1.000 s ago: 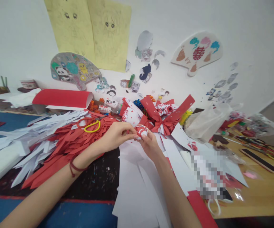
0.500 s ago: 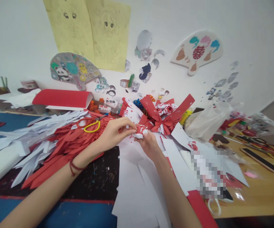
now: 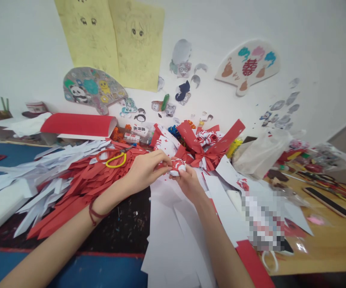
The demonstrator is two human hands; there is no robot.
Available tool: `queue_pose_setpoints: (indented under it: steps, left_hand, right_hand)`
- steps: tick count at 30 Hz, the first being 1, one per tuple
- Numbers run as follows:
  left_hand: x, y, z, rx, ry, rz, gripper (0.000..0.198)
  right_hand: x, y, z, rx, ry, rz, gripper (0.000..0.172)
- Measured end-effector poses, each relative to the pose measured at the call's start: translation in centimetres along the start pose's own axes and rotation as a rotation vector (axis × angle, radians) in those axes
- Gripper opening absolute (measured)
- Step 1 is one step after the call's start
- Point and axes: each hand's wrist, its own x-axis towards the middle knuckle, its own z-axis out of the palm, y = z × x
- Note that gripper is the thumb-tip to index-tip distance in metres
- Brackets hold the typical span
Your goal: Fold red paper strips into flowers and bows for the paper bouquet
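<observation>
A small red-and-white folded paper piece (image 3: 178, 167) is held up between my two hands over the white paper sheets (image 3: 175, 228). My right hand (image 3: 189, 183) is closed around its lower right side, thumb on the front. My left hand (image 3: 148, 170) pinches its left edge between thumb and fingertips. Just behind the hands stands a larger red-and-white paper bow or flower (image 3: 209, 150). Left of my left hand lies a heap of red paper strips (image 3: 80, 188), with scissors with yellow and red handles (image 3: 116, 160) on top.
White paper strips (image 3: 50, 172) spread at the left, beside a white handled object (image 3: 6, 206). A curled red sheet (image 3: 78, 125) lies on a box by the wall. On the right are a plastic bag (image 3: 261, 154), a dark phone-like bar (image 3: 327, 201) and red card (image 3: 253, 264).
My left fingers have shifted slightly at the edge of the folded paper piece, and it has turned a little. My right hand keeps its hold.
</observation>
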Motion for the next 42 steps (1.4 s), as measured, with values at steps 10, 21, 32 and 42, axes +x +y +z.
queue_pose_setpoints:
  steps: [10, 21, 32, 42]
  left_hand:
    - [-0.2, 0.0, -0.2, 0.074, -0.039, 0.057, 0.007]
    - [0.0, -0.2, -0.7, 0.299, -0.054, 0.198, 0.015]
    - [0.1, 0.7, -0.7, 0.203, -0.018, 0.192, 0.014]
    - [0.8, 0.0, -1.1, -0.310, -0.203, -0.241, 0.021]
  right_hand:
    - [0.1, 0.1, -0.1, 0.000, -0.003, 0.006, 0.043]
    - [0.1, 0.1, 0.0, -0.015, -0.018, 0.016, 0.045]
    - [-0.1, 0.0, 0.2, 0.003, -0.051, -0.004, 0.045]
    - [-0.1, 0.2, 0.2, -0.020, -0.041, 0.022, 0.048]
